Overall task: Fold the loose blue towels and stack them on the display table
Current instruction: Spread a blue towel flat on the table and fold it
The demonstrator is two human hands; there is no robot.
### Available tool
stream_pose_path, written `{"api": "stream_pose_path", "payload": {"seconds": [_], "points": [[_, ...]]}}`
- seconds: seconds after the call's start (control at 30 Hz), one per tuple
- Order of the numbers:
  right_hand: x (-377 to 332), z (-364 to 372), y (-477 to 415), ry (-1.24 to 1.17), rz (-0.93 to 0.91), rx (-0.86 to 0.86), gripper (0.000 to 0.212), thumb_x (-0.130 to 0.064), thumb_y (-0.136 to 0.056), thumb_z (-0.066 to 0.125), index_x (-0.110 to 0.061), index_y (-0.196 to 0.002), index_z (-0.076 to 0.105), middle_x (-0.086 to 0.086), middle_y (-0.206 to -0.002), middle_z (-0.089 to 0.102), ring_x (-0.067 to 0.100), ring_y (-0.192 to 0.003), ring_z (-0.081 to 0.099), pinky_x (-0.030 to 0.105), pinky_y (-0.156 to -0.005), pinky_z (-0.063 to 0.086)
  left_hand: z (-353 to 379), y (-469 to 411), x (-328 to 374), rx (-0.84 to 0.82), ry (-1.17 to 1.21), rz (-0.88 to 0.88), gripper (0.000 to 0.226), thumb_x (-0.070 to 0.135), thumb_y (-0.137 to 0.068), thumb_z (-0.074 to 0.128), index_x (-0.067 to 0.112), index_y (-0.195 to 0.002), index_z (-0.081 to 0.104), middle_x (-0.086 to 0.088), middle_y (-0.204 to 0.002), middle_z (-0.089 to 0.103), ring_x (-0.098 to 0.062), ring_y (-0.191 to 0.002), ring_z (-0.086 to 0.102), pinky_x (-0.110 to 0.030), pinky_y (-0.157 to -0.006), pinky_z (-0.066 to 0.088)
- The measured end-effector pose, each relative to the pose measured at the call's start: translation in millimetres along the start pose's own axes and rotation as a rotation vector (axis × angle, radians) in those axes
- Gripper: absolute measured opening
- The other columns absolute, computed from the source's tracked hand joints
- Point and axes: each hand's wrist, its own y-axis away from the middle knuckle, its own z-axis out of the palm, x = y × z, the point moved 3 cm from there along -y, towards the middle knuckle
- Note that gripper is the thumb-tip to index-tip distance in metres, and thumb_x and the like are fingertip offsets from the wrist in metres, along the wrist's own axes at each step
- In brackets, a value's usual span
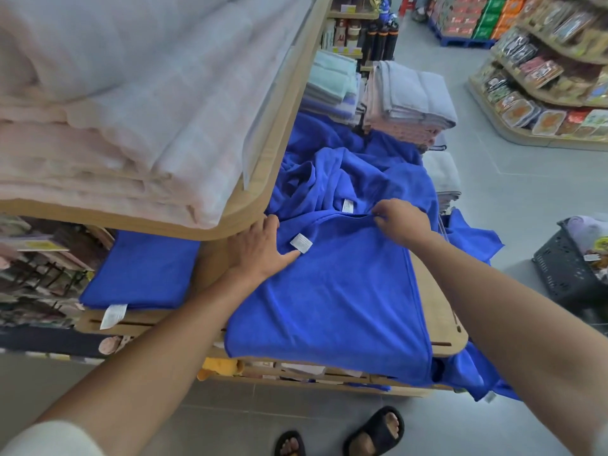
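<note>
A blue towel (332,301) lies spread over the wooden display table (437,311), its near edge hanging past the front. My left hand (260,248) presses flat on its far left corner, fingers straight, beside a white label (301,242). My right hand (399,220) pinches the towel's far edge at the right. Behind them lies a heap of loose blue towels (345,166). More blue cloth (473,380) hangs off the table's right side. A folded blue towel (144,271) sits at the left under the upper shelf.
An upper shelf (273,153) with pale folded bedding overhangs the table's left part. Stacks of grey and pink towels (408,100) stand at the back. A dark basket (572,264) sits on the floor to the right. Shelves of packaged goods (552,77) line the aisle.
</note>
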Motion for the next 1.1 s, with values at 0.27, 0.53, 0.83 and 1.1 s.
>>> {"api": "stream_pose_path", "payload": {"seconds": [0.27, 0.53, 0.83, 1.1], "points": [[19.4, -28.3, -0.2, 0.053, -0.029, 0.058, 0.028, -0.056, -0.098, 0.053, -0.031, -0.087, 0.059, -0.009, -0.077, 0.062, 0.021, -0.074, 0.058, 0.033, -0.056, 0.043, -2.9, -2.1, -4.4, 0.051, 0.054, 0.055, 0.026, 0.034, -0.068, 0.072, 0.021, -0.087, 0.06, 0.0, -0.088, 0.062, -0.028, -0.077, 0.063, -0.038, -0.062, 0.039], [17.5, -58.3, 6.5, -0.097, -0.086, 0.092, 0.028, -0.055, -0.092, 0.064, -0.031, -0.077, 0.062, -0.012, -0.067, 0.067, 0.007, -0.055, 0.065, 0.034, -0.06, 0.052, 13.0, -5.9, -5.9, -0.121, 0.032, 0.059, 0.04, 0.063, -0.079, 0.067, 0.026, -0.093, 0.059, 0.004, -0.095, 0.06, -0.022, -0.088, 0.059, -0.037, -0.07, 0.042], [16.7, -71.6, 9.9, -0.22, -0.224, -0.073, 0.023, -0.014, -0.092, 0.071, -0.037, -0.089, 0.07, -0.026, -0.062, 0.068, -0.01, -0.059, 0.064, 0.002, -0.061, 0.041, -1.5, -2.0, -15.2, -0.132, 0.014, 0.249, 0.021, 0.037, -0.07, 0.065, 0.025, -0.087, 0.065, 0.004, -0.09, 0.063, -0.022, -0.079, 0.063, -0.029, -0.059, 0.031], [25.5, -87.5, 19.9, -0.017, -0.031, 0.061, 0.018, -0.045, -0.091, 0.068, -0.031, -0.08, 0.07, -0.009, -0.063, 0.068, 0.011, -0.064, 0.067, 0.037, -0.067, 0.058, -17.3, -27.9, -61.6, -0.107, 0.313, -0.021, 0.025, 0.038, -0.102, 0.051, 0.022, -0.114, 0.067, -0.003, -0.116, 0.066, -0.028, -0.109, 0.061, -0.04, -0.096, 0.048]]}}
